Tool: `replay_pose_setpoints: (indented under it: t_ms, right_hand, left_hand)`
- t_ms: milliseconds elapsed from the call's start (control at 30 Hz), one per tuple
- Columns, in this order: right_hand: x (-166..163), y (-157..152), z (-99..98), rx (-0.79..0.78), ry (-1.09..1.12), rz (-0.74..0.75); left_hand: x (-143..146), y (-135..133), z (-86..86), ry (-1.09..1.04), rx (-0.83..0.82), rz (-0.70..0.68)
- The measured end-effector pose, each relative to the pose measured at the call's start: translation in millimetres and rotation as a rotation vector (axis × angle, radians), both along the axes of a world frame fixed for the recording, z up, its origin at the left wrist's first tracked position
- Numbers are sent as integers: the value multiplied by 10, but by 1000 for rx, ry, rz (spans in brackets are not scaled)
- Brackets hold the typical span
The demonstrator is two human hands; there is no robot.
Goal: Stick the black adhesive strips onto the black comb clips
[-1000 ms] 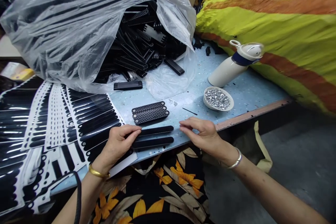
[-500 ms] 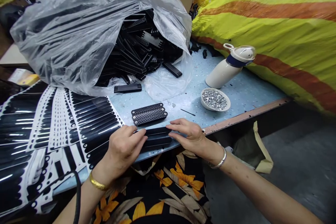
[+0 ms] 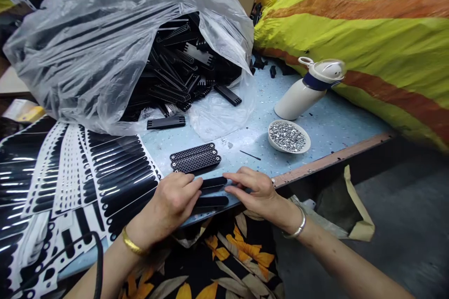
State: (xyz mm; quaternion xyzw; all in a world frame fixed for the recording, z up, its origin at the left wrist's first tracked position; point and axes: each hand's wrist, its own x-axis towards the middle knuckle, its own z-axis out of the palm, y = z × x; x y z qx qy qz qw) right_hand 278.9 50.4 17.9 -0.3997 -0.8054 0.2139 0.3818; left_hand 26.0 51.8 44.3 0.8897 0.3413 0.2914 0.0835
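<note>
Moved since a second ago: your right hand (image 3: pixel 252 191), brought left to the far strip.
Left to right:
– Sheets of black die-cut shapes (image 3: pixel 119 163), at left.
– Your left hand (image 3: pixel 177 198), fingers bent, thumb and forefinger close together over the far strip's left part; you cannot tell whether they grip.
– Paired patterned handles (image 3: pixel 195 159), just beyond.
– Far black strip (image 3: pixel 213 184), between your hands; near black strip (image 3: pixel 212 202), alongside.
– Your right thumb and forefinger, narrowly parted, at the far strip's right end; contact unclear.
– Bowl (image 3: pixel 287 150) of small metal parts, far right.
</note>
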Motion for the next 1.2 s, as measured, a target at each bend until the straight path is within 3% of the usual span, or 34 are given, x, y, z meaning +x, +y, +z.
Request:
replay_pose_setpoints:
  t_ms: [200,500,667,867,1033,1200]
  right_hand:
    - [-69,35,-73,64,-40,53]
    - [-191,18,-48,-58,98,44]
    - [-201,-9,-44,-116,132,22]
    - [-219,16,-2,-80,74,33]
    - [-233,69,1,-41,-4,130]
    - [-236,110,7,-144,53,155]
  left_hand:
    - [0,45,-70,-83,-59,-60]
    - [39,79,-194,-171,8,-99]
    - [53,65,-193,-184,3,-69]
    - [37,53,-118,-146,-111,-40]
    - [68,67,-146,-134,-9,-65]
    - [86,64,-226,-183,19,-55]
